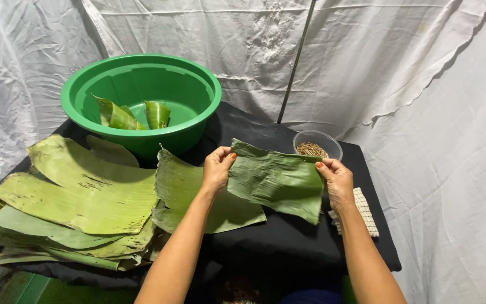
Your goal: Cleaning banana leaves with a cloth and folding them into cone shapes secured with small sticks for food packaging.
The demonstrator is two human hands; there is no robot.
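Green banana leaf is what both hands are busy with in the head view. The left hand (216, 169) pinches the upper left corner of a torn leaf piece (277, 179), thumb in front and fingers behind, and the right hand (337, 180) grips the upper right edge the same way. Held like that, the piece hangs spread between them, raised clear of the black cloth (288, 236) that covers the table, its duller side facing the person so the whole face can be seen at once.

Just left of it, touching the left wrist's line, another cut leaf (198, 194) lies flat on the cloth, and further left a thick stack of larger leaves (80, 197) is fanned out, within easy reach of the left arm. Behind the stack a green plastic basin (142, 95) stands near the table's far edge; two small folded leaf parcels (133, 115) lean inside it, kept together and off the work area.

By the right hand a small clear round tub (317, 145) holds what looks like a coil of thin brown strips or string. It bears no label that I can see. A pale checked cloth (361, 211) lies partly under the right wrist. White sheeting (400, 73) hangs all round as a backdrop, with a thin metal pole (296, 62) leaning against it
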